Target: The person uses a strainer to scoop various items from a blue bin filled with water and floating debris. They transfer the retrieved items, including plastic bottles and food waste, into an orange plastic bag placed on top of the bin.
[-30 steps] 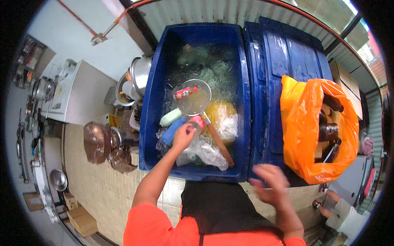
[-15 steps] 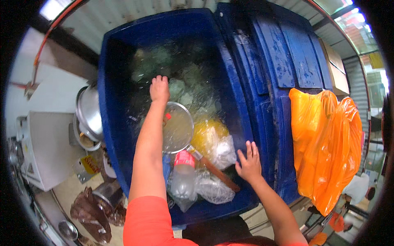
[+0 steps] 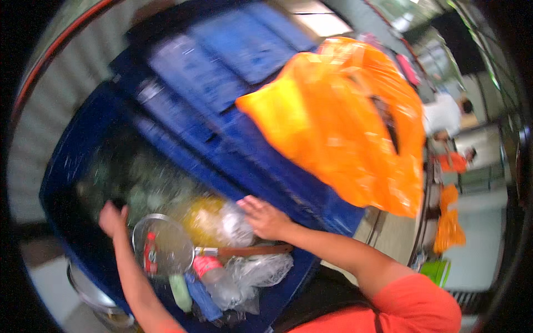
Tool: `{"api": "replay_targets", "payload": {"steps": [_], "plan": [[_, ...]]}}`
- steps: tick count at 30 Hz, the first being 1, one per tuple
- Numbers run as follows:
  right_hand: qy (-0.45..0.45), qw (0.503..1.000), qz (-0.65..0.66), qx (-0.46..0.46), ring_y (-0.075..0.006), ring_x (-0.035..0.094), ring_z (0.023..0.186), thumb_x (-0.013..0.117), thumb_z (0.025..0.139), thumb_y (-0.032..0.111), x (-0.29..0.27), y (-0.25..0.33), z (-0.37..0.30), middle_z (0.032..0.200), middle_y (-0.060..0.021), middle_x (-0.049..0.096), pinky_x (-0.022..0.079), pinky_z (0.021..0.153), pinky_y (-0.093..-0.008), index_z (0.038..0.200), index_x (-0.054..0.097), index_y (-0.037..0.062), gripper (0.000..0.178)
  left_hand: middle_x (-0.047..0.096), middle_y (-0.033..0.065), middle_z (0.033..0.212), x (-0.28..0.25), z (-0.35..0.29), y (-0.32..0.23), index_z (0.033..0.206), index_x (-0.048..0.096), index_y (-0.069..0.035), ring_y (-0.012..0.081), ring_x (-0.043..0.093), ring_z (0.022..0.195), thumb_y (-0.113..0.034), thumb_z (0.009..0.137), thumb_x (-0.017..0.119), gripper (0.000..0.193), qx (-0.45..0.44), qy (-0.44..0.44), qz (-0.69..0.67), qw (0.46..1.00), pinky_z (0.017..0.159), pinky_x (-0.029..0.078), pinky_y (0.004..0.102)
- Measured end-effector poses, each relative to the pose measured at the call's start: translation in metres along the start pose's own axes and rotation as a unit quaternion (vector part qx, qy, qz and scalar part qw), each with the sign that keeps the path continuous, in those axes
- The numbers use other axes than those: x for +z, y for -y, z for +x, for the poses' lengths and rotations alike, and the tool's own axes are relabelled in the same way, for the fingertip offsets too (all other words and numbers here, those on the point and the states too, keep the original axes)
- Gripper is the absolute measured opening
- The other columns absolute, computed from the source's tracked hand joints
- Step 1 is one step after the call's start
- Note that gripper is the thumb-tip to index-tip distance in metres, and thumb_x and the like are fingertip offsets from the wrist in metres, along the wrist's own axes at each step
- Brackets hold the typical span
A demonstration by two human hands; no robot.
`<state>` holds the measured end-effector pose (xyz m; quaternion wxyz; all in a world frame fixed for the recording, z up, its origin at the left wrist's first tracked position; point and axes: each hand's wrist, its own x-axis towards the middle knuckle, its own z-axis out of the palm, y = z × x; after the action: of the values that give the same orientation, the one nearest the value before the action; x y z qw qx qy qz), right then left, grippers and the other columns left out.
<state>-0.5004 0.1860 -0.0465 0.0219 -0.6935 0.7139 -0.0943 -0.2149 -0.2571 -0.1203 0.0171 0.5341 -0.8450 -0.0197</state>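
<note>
My left hand [image 3: 114,219] is over the water in the open blue tub [image 3: 69,150], fingers curled and blurred, a small dark patch at the fingertips. I cannot make out what it grips. My right hand [image 3: 267,220] lies with fingers outstretched at the tub's right rim, beside a clear plastic bag [image 3: 236,226] and a yellow bundle [image 3: 204,218]. Between my hands floats a round mesh strainer [image 3: 172,236] with a wooden handle [image 3: 252,251]; a red-labelled bottle [image 3: 150,254] shows at it. Below lie a clear bottle with a pink-red label [image 3: 222,286] and another clear bag [image 3: 264,270].
A large orange plastic bag [image 3: 338,127] sits on the blue lid [image 3: 222,50] right of the opening. Metal pots [image 3: 91,286] stand left of the tub. People [image 3: 452,161] and another orange bag [image 3: 448,222] appear at the far right.
My view has swung right, so the tub now lies lower left and the orange bag nearer the middle. My left fingers stay curled; my right hand remains at the rim.
</note>
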Motion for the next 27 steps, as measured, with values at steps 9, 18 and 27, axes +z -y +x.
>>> {"api": "replay_targets", "payload": {"steps": [9,18,27], "plan": [[0.054,0.998,-0.017,0.012,-0.0357,0.027,0.151,0.064,0.084,0.023,-0.001,0.004,-0.007,0.164,-0.0167,0.031,0.031,0.119,-0.0501,0.109,0.072,0.0020,0.033,0.058,0.0110,0.095,-0.261,-0.126,-0.067,0.107,0.054,0.000,0.0237,0.061,0.087,-0.020,0.086,0.072,0.034,0.015,-0.094,-0.293,0.951,0.078,0.053,0.0403],[0.186,0.945,0.262,-0.059,-0.0394,0.056,0.124,0.063,0.089,0.022,-0.066,0.034,-0.077,0.120,-0.0221,0.063,0.047,0.101,-0.0558,0.103,0.066,0.0025,0.024,0.057,0.0088,0.107,-0.476,-0.200,-0.356,0.118,0.056,0.002,0.0151,0.061,0.096,-0.014,0.091,0.068,0.033,0.125,-0.082,-0.644,0.750,0.078,0.061,0.0330],[0.183,0.912,0.358,-0.083,-0.0410,0.067,0.102,0.062,0.093,0.017,-0.116,-0.029,-0.246,0.105,-0.0208,0.069,0.054,0.088,-0.0508,0.109,0.063,0.0023,0.022,0.066,0.0111,0.083,-0.386,-0.140,-0.631,0.094,0.064,0.002,0.0195,0.064,0.077,-0.021,0.074,0.078,0.034,0.214,-0.093,-0.497,0.836,0.071,0.052,0.0341]]}}
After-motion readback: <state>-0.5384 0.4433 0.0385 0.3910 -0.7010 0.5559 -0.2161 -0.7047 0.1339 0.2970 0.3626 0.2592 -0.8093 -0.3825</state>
